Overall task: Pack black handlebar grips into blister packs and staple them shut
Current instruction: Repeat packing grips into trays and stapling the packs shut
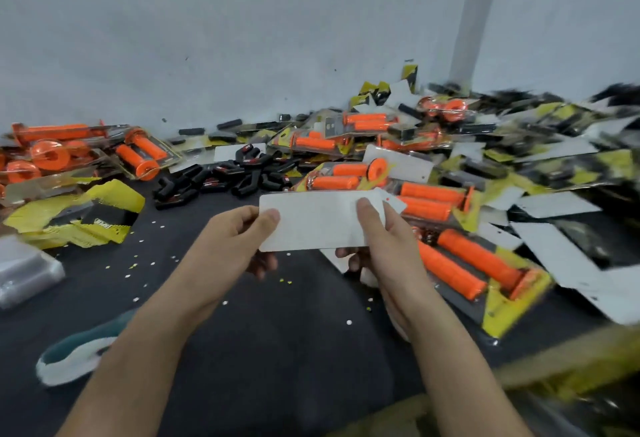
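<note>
the far right of the view is smearing into blur, so the heap of white, yellow and black cards there is hard to read. the printed side of the white card (315, 221) is facing away, and its underside fingers are mostly hiding. the left hand (239, 232) is pinching the card's left edge, thumb on top, its grip closed on it; the right hand (388, 239) is gripping the right part the same way, thumb flat across the top. the card is hovering level above the dark floor (277, 350).

the black handlebar grips (239, 173) are lying in a loose pile just beyond the card, apart from both hands. packs of orange grips (467, 263) are spreading right of the hands and along the back. torn yellow wrapping (69, 214) is lying at the left, with a stack of clear plastic (24, 270) cut off by the frame edge. a teal and white slipper (72, 353) is partly hiding behind the left forearm. small pale specks (348, 322) are dotting the floor. a white wall (242, 38) and a pale pillar (474, 13) are standing behind.
</note>
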